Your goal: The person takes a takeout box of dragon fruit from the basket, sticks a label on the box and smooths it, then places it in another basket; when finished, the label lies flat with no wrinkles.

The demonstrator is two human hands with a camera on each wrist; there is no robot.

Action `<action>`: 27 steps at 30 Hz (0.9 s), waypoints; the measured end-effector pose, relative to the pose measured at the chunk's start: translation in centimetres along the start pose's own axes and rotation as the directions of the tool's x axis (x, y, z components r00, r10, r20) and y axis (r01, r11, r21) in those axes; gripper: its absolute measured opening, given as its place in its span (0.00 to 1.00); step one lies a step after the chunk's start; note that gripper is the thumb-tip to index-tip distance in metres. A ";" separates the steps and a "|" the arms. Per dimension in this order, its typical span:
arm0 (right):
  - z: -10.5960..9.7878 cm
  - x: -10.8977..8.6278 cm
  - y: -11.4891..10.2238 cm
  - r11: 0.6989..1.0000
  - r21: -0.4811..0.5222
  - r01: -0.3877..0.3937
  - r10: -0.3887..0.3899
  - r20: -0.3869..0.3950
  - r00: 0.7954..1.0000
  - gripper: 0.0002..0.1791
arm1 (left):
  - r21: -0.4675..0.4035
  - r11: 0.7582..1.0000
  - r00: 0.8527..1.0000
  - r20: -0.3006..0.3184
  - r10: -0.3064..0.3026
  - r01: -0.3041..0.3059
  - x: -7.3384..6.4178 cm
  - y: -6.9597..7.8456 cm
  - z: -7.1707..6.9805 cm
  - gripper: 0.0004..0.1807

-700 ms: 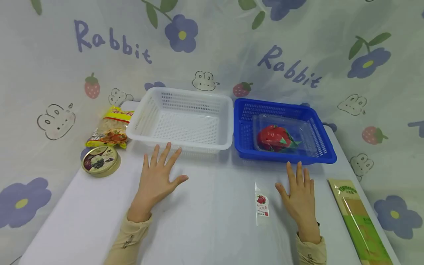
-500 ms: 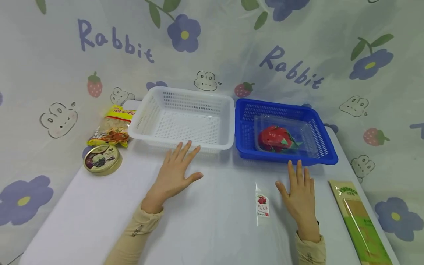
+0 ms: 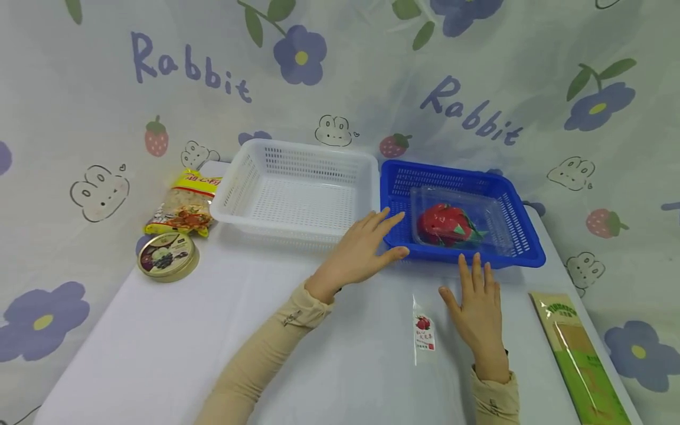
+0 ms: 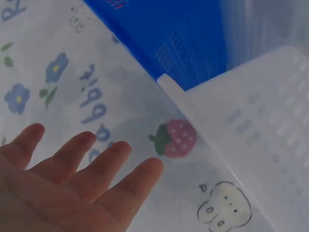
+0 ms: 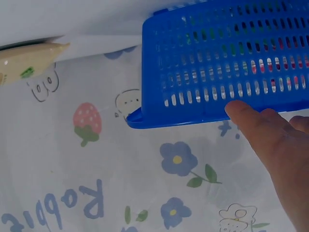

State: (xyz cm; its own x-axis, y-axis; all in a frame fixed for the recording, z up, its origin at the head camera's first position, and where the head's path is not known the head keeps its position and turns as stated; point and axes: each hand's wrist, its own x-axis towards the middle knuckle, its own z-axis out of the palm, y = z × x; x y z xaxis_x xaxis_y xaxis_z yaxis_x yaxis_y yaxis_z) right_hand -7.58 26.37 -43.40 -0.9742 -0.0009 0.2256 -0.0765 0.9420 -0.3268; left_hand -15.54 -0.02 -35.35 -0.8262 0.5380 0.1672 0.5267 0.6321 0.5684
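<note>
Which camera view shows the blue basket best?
The head view: it shows the blue basket nearly whole, inside and red fruit included; the left hand overlaps one corner. The right wrist view shows cropped slotted wall; the left wrist view, only part beside the white basket.

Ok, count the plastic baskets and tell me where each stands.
2: a white basket left of centre at the back, and a blue basket close on its right, holding a dragon fruit.
</note>
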 end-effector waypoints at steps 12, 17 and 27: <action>0.1 0.5 0.2 1.000 0.002 -0.022 0.022 0.010 1.000 0.42 | -0.376 0.890 0.964 0.164 -0.209 0.257 7.9 1.9 1.0 0.39; 0.4 0.8 0.3 1.000 0.008 -0.009 0.009 -0.006 1.000 0.42 | -0.448 0.787 0.903 0.270 -0.333 0.424 11.1 2.3 0.6 0.42; 0.4 1.5 0.3 1.000 0.005 -0.006 0.006 0.001 1.000 0.41 | -0.436 0.614 0.747 0.481 -0.459 0.658 15.3 2.3 1.4 0.37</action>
State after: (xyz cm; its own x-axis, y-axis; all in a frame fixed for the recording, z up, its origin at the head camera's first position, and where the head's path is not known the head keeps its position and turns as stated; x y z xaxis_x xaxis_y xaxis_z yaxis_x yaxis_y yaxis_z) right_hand -9.20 26.52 -43.56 -0.9748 0.0046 0.2231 -0.0717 0.9404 -0.3326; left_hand -26.69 10.41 -32.59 -0.7625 0.3805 -0.5233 -0.3072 0.4988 0.8104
